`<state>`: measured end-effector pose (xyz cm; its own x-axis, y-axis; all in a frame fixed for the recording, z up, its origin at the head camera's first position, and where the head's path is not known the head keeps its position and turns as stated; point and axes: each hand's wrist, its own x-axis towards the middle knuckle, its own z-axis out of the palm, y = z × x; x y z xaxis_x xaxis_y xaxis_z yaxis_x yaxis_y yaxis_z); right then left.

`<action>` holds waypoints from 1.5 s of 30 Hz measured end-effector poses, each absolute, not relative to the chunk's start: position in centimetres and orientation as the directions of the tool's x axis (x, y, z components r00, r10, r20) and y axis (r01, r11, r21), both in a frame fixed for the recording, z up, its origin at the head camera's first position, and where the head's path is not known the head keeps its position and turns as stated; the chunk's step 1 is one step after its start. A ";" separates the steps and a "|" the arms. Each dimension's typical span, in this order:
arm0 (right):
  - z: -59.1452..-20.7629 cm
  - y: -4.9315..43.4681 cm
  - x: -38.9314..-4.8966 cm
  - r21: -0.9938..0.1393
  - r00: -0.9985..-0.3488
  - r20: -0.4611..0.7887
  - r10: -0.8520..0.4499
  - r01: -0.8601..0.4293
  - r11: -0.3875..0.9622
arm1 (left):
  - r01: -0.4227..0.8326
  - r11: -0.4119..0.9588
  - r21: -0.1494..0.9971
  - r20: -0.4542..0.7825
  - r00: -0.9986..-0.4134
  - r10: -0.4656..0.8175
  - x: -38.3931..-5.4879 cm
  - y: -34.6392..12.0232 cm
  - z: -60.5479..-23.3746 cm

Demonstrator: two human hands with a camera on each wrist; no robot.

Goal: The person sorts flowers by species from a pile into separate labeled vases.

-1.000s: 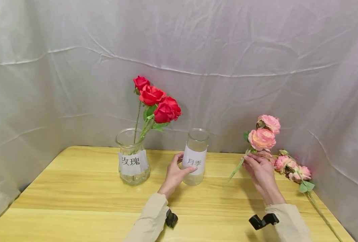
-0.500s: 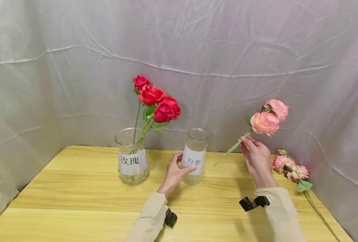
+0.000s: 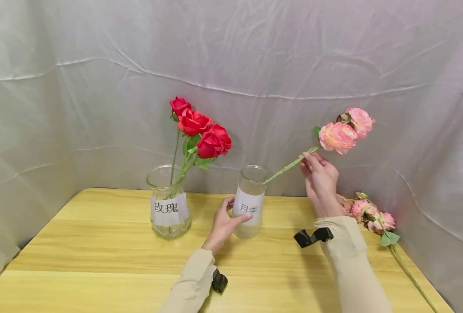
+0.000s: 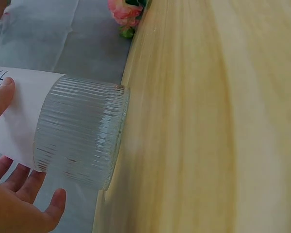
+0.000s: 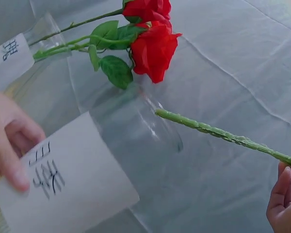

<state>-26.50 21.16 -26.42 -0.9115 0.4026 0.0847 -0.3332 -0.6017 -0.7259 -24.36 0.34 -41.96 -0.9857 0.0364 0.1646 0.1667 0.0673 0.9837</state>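
My left hand [image 3: 223,224] holds a straight clear glass vase [image 3: 253,177] that stands on the table, thumb over its white paper label [image 3: 249,207]. In the left wrist view the ribbed base of the vase [image 4: 80,131] shows, with the fingers around its far side. My right hand [image 3: 320,181] pinches the green stem [image 3: 290,166] of an artificial pink flower spray [image 3: 338,137] up in the air. The spray leans, blooms up to the right. Its stem's lower tip is at the vase's rim, and in the right wrist view the stem [image 5: 218,132] points at the mouth.
Left of the held vase, a wider glass vase [image 3: 172,229] with a label holds several red roses [image 3: 209,143]. More pink flowers [image 3: 378,219] lie along the right edge of the wooden table [image 3: 98,252]. A grey cloth [image 3: 255,52] hangs behind.
My right hand has lifted the pink flower spray off the right side and carried it up and left, bringing its stem tip to the vase's rim. My left hand keeps its place on the vase.
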 end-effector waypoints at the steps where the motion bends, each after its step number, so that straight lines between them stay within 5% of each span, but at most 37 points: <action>1: -26.3 20.9 -26.7 -0.728 -0.911 0.090 0.402 -0.336 -0.597 | 0.167 0.068 0.984 0.165 -0.986 0.035 -24.4 0.3 -41.9; 10: -26.0 19.0 -27.9 -0.752 -0.897 0.114 0.427 -0.359 -0.553 | 0.166 0.078 0.983 0.165 -0.986 0.027 -24.5 0.4 -42.0; 27: -28.0 16.2 -28.0 -0.930 -0.915 0.274 0.297 -0.330 -0.161 | 0.164 0.084 0.983 0.162 -0.986 0.032 -24.5 0.3 -42.0; 45: -28.6 15.1 -28.0 -0.944 -0.929 0.329 0.169 -0.317 0.096 | 0.158 0.097 0.983 0.156 -0.987 0.023 -24.5 0.4 -42.0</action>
<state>-27.99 15.06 -28.65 -0.9291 0.1685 0.3292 -0.3169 0.0962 -0.9436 -24.46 0.37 -42.02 -0.9875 0.0234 0.1561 0.1576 0.0974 0.9827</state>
